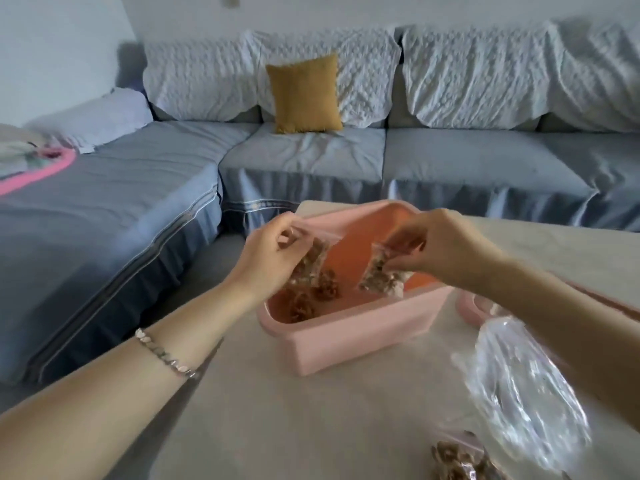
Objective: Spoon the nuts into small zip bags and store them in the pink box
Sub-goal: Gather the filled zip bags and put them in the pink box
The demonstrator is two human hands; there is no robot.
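While both hands hover over the pink box [349, 336] on the table [311, 427], the left hand [268, 259] pinches 1 nut-filled zip bag [311, 259] and the right hand [438, 247] pinches another zip bag [379, 275]; each hangs lengthwise, directly above the box's open interior.

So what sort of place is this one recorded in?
Most likely a home living room: a long blue-grey sofa with white back cushions, a mustard throw pillow on it, and a table in front holding the pink box.
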